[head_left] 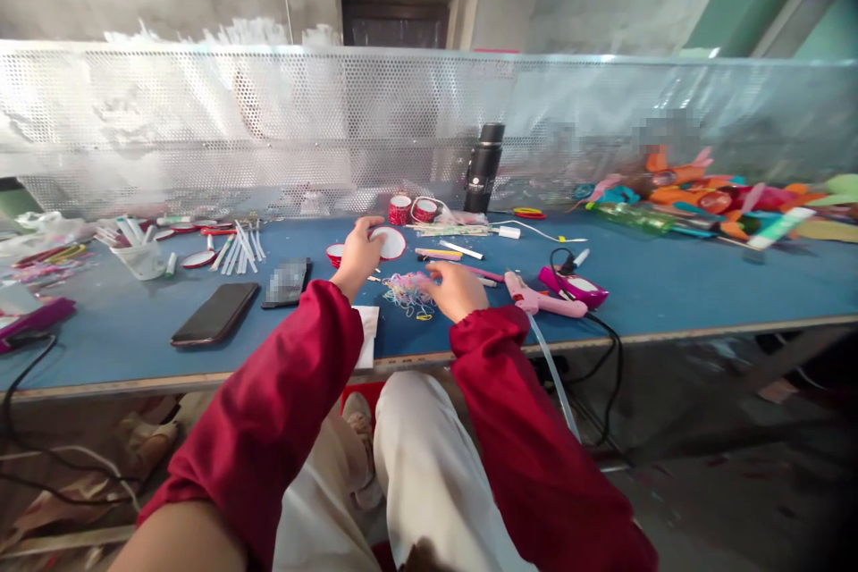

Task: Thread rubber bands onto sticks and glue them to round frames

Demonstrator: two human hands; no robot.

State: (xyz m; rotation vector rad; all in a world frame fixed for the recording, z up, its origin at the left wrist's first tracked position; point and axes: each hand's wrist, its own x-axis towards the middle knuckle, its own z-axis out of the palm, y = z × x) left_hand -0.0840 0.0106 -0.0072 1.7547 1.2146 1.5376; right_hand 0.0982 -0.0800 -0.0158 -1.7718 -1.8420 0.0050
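Note:
My left hand (358, 252) is closed around the rim of a round white disc with a red edge (391, 242), held just above the blue table (670, 286). My right hand (454, 288) rests on the table with its fingers curled, touching a small heap of thin coloured rubber bands (407, 290). Whether those fingers pinch a band I cannot make out. A second red-rimmed disc (334, 252) lies just left of my left hand. Both arms wear dark red sleeves.
A pink glue gun (540, 298) with a black cord lies right of my right hand. Two red tape rolls (412, 209) and a black flask (483, 167) stand behind. Two phones (215, 314) lie at left, white sticks (238, 251) and discs beyond. Colourful toys (697, 188) pile at far right.

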